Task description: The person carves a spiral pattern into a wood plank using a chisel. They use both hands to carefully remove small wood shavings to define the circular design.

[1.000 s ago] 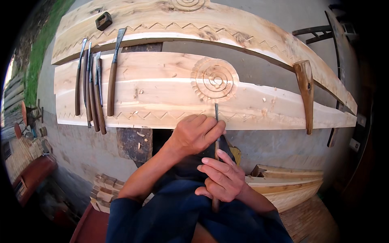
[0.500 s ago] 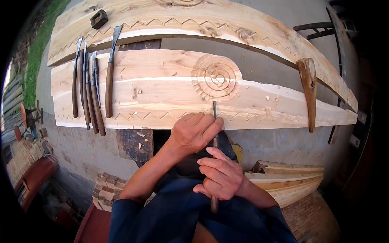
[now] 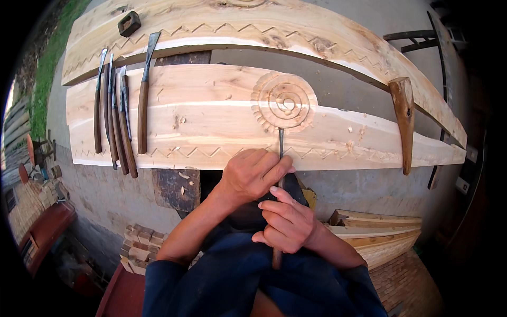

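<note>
My left hand [image 3: 253, 174] rests at the near edge of a pale plank [image 3: 200, 119], fingers wrapped round a chisel [image 3: 281, 142] near its metal blade. The blade's tip is at the lower rim of a carved spiral rosette [image 3: 283, 100]. Lower down, my right hand [image 3: 285, 224] holds the same chisel's wooden handle with curled fingers. A zigzag groove runs along the plank's near side, and small chips lie on the wood. Several other chisels [image 3: 142, 116] lie crosswise on the plank at left, and a wooden mallet [image 3: 402, 124] lies across its right part.
A second carved plank [image 3: 232, 31] lies beyond, bearing a small dark block-shaped tool [image 3: 129, 24]. Dark supports [image 3: 174, 187] are beneath the planks. Stacked timber [image 3: 380, 238] is at lower right, cut blocks [image 3: 140, 245] at lower left, a dark frame [image 3: 417, 37] at upper right.
The chisel has edged forward so its tip reaches the rosette's rim, and my right hand has moved slightly up with it. Both hands keep their hold.
</note>
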### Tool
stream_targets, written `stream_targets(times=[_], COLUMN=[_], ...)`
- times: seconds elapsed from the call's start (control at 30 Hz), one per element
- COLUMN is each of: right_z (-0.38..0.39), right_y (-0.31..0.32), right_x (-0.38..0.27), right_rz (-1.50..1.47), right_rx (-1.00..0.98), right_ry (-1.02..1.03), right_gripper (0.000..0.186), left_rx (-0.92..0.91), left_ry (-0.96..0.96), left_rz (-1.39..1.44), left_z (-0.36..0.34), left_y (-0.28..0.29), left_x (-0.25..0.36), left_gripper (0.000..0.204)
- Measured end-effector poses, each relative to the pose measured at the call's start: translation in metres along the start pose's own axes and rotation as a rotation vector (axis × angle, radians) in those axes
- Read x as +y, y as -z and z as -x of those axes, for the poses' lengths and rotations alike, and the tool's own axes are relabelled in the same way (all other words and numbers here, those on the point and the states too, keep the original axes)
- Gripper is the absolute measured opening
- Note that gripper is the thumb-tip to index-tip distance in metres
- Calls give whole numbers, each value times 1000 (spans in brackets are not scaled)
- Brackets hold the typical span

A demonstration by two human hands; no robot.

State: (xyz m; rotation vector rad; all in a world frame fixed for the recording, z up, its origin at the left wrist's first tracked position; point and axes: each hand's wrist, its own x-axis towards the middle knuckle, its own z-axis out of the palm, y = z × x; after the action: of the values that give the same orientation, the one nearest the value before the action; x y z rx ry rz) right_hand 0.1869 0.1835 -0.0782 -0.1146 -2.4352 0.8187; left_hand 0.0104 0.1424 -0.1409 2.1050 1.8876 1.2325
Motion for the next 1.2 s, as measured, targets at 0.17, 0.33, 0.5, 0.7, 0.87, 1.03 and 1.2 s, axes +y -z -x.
stream_targets(times=[0.17, 0.33, 0.5, 0.7, 0.87, 1.03, 1.2], right_z=[20, 21, 7, -2, -2, 8, 13], right_y=[-13, -9, 11, 17, 18, 30, 35], right_x=[-1, -7, -12, -14, -8, -13, -17], right_rz=[39, 93, -52, -52, -56, -65, -49], right_rx=[-70, -96, -83, -63, -83, -113, -109], right_ry=[-18, 10, -64, -110, -86, -65, -89], right_gripper=[38, 37, 38, 39, 41, 43, 44], left_rx=[-38, 36, 57, 33, 5, 6, -26], left_ry=[-45, -57, -56, -64, -29, -51, -74], left_rz=[-62, -11, 4, 14, -35, -15, 5], left_z=[2, 2, 1, 0, -1, -5, -9], left_y=[1, -1, -2, -2, -2, -4, -9], left_x=[-2, -1, -1, 0, 3, 8, 13], left_gripper=[27, 30, 32, 32, 35, 37, 33])
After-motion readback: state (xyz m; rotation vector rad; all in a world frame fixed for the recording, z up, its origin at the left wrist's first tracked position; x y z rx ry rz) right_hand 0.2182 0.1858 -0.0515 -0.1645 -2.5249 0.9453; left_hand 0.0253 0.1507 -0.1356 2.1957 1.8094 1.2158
